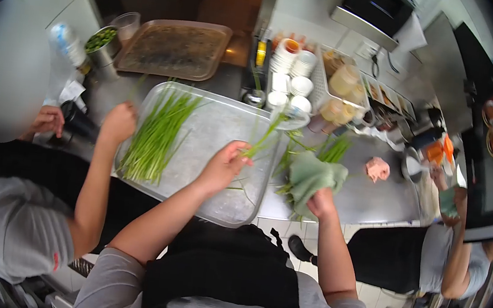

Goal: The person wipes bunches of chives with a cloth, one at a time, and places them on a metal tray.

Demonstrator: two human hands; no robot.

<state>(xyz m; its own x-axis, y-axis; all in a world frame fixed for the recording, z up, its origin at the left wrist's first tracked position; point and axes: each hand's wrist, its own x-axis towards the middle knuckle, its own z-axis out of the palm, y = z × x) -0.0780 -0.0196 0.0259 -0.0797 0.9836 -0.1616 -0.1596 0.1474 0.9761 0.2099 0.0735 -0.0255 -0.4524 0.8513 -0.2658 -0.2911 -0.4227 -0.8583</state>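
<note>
My left hand [224,167] is closed around the ends of a few thin green chive stalks [265,136], above the right part of a metal tray [218,135]. A neat bundle of long chives [162,135] lies along the tray's left side, and a few loose strands rest near its lower right. My right hand [320,202] grips a pale green cloth [317,175] over the steel counter [369,195]. More chives [336,147] stick out beyond the cloth, partly hidden under it.
At left, a co-worker's hand [119,122] is beside the tray. Behind stand a brown tray [173,48], a metal container of chopped greens [102,41], stacked white cups [291,83] and a bottle basket [343,83]. A crumpled pink cloth [377,169] lies rightward; another person stands beyond.
</note>
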